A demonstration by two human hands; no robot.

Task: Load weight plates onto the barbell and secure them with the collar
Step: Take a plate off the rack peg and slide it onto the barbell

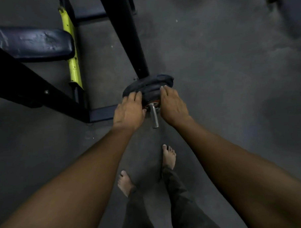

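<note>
Black plates: a stack of dark weight plates [149, 87] sits on the barbell sleeve [154, 116], gripped between your two hands; edges of several plates show, though how many the dim light does not let you count.
Left hand: your left hand [129, 110] wraps the near-left edge of the stack, fingers [135, 95] curled over the rim, thumb tucked toward the hub.
Right hand: your right hand [173, 104] grasps the opposite edge, fingertips [163, 88] pressed on the outer plate's rim, palm facing your left.
Sleeve: the bare steel end juts out between your hands toward you, past your wrists, uncovered by any plate.
Hub: a reddish ring [152, 103] shows at the centre of the outermost plate, just inside your grip, around the steel; whether it is a collar or part of the plate cannot be told.
Rack: a black upright post [125, 34] rises just beyond the plates, on the far side of your hands.
Bench: a dark padded bench [31, 43] with a yellow frame bar [72, 48] lies well to the left of your left hand.
Floor: grey gym flooring [222, 76] lies under everything, and your bare feet [168, 156] stand below your forearms.
</note>
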